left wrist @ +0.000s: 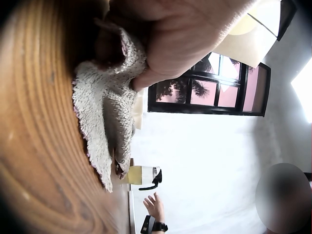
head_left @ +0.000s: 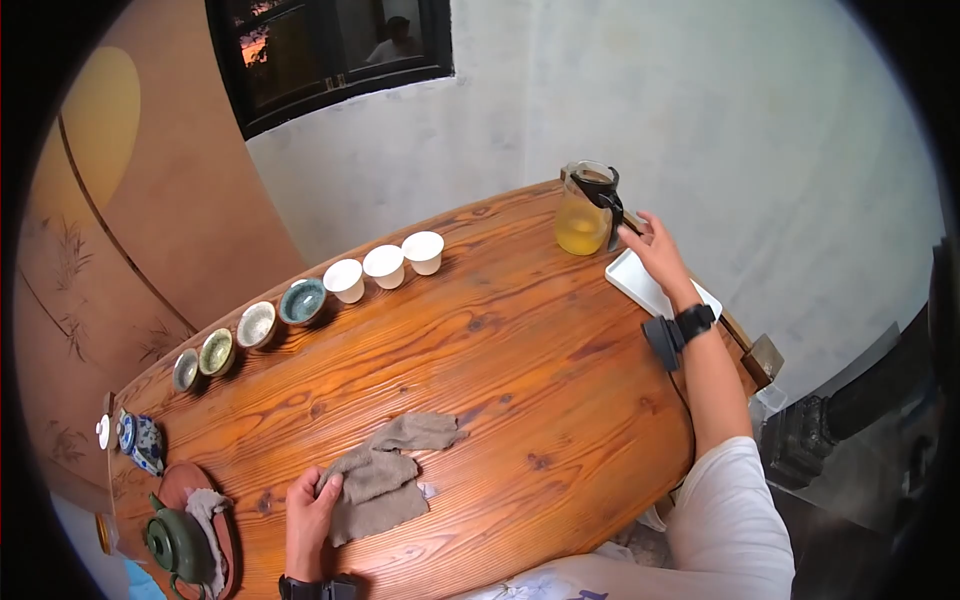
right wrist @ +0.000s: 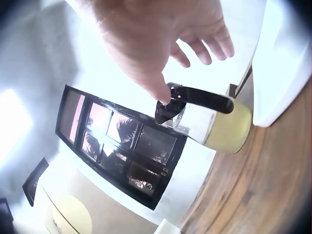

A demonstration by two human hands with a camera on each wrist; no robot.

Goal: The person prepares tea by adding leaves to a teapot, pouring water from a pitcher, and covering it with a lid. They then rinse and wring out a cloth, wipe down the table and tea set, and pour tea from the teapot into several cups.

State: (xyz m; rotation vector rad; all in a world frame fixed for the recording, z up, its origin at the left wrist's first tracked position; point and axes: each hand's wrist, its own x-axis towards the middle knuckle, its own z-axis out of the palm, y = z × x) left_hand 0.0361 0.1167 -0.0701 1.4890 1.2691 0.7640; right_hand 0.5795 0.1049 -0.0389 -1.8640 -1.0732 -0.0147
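Observation:
My left hand (head_left: 310,510) pinches the near edge of a rumpled grey-brown cloth (head_left: 380,480) on the wooden table; in the left wrist view the cloth (left wrist: 105,112) folds up between thumb and fingers. At the far right my right hand (head_left: 658,258) reaches with spread fingers beside a glass pitcher (head_left: 582,222) of yellow liquid. The pitcher's black handle (right wrist: 204,99) faces the hand. In the right wrist view the thumb overlaps the black lid (right wrist: 170,108), while the other fingers (right wrist: 214,46) extend apart from the handle.
A white tray (head_left: 640,283) lies under the right forearm. Along the far edge stand several cups, among them a white cup (head_left: 385,265) and a teal cup (head_left: 302,300). At left are a blue-and-white pot (head_left: 140,440) and a green teapot (head_left: 178,545) on a reddish tray (head_left: 232,545).

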